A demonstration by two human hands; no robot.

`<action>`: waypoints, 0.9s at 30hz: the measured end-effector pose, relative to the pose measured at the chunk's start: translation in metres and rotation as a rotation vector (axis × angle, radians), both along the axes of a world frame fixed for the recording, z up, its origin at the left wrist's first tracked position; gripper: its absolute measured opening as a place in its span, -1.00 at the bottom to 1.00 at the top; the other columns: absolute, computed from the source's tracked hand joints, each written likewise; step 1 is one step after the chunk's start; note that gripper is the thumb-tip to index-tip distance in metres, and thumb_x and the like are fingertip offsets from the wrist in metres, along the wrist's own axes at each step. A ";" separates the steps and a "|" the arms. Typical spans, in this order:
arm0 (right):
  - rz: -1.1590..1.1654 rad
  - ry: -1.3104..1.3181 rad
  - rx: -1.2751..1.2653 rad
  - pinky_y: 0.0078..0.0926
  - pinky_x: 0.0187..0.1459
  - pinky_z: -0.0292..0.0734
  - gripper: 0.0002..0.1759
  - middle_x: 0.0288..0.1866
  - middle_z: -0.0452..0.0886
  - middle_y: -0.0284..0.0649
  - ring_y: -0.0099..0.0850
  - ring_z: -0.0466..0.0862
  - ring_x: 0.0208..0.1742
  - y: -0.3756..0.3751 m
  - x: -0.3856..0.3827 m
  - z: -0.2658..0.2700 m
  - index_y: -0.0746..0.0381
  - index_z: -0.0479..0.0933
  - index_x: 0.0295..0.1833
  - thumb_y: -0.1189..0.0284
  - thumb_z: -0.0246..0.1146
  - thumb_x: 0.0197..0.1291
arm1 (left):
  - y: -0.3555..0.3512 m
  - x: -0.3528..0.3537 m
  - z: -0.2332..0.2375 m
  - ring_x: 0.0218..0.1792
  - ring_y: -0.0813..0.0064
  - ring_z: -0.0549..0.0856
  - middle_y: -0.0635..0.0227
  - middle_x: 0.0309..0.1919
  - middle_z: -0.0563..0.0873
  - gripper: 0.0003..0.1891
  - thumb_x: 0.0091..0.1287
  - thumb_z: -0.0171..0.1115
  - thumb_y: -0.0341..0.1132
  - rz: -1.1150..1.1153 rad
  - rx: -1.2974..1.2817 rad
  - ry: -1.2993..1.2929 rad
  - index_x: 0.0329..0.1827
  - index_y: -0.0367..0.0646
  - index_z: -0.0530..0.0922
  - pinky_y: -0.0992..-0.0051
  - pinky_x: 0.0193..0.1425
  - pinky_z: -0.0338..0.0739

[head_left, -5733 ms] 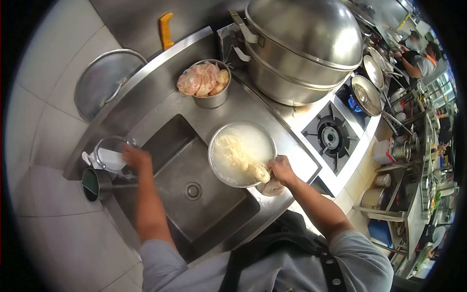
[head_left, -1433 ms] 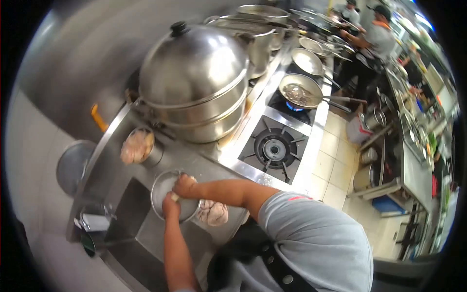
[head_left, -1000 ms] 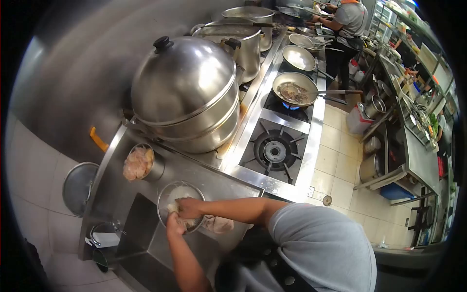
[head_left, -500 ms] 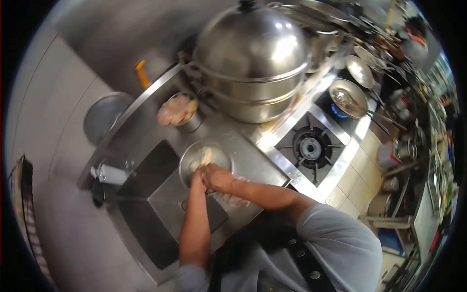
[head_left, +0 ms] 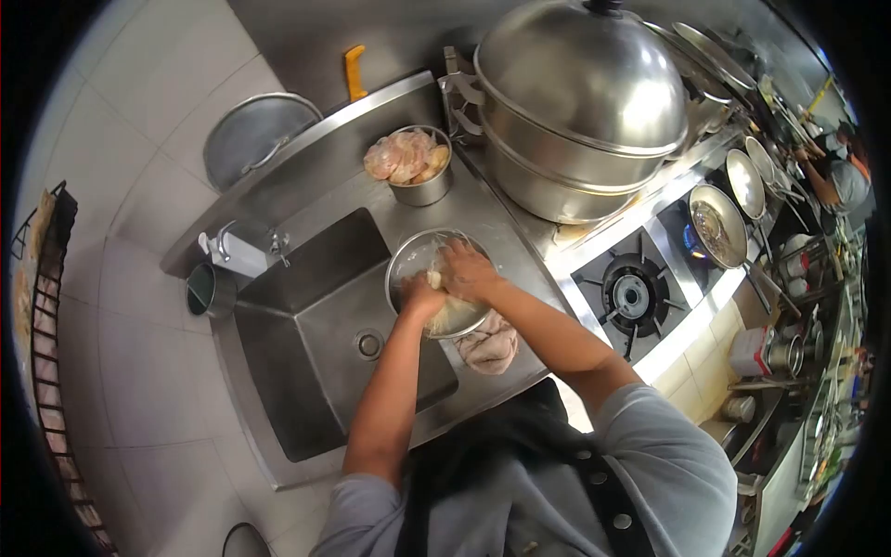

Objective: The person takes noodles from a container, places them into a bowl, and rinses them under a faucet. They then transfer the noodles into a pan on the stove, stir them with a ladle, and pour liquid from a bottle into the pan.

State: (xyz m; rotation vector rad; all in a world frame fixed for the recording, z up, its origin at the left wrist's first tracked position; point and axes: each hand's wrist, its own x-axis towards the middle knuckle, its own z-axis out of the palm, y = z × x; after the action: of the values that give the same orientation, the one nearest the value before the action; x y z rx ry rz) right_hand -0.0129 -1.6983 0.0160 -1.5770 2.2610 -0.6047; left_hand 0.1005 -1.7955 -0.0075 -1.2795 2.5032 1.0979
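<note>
Our view has swung back over the steel sink (head_left: pixel 325 343), and both hands have stayed in the bowl (head_left: pixel 406 260). The domed steamer (head_left: pixel 580 102) stands at the far edge of the counter (head_left: pixel 483 209). The round, shiny bowl sits at the counter edge beside the sink. Our right hand (head_left: pixel 467 269) lies palm down over pale, stringy noodles (head_left: pixel 452 317), its grip hidden. Our left hand (head_left: pixel 422 299) is curled tight around a clump. A crumpled cloth (head_left: pixel 487 345) touches the bowl's near rim.

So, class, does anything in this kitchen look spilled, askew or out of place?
Nothing looks spilled or broken. A crumpled cloth lies at the front edge of the counter beside the bowl, and a pot lid rests against the wall tiles behind the sink.
</note>
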 end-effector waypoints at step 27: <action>-0.077 -0.029 -0.253 -0.15 0.15 0.37 -0.38 0.17 0.38 0.18 0.08 0.40 0.21 0.024 0.062 0.012 0.32 0.28 0.27 0.21 0.14 0.14 | -0.006 -0.002 -0.042 -0.01 0.22 0.62 0.21 -0.06 0.62 -0.56 0.27 0.26 -0.07 0.790 1.328 0.813 0.05 -0.19 0.46 0.27 0.05 0.55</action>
State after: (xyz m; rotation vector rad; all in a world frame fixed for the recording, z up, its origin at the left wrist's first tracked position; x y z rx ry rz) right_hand 0.0494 -1.6739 0.0282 -1.5848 2.3067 -0.9608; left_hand 0.0982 -1.8018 -0.0500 -1.3544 0.6731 3.0590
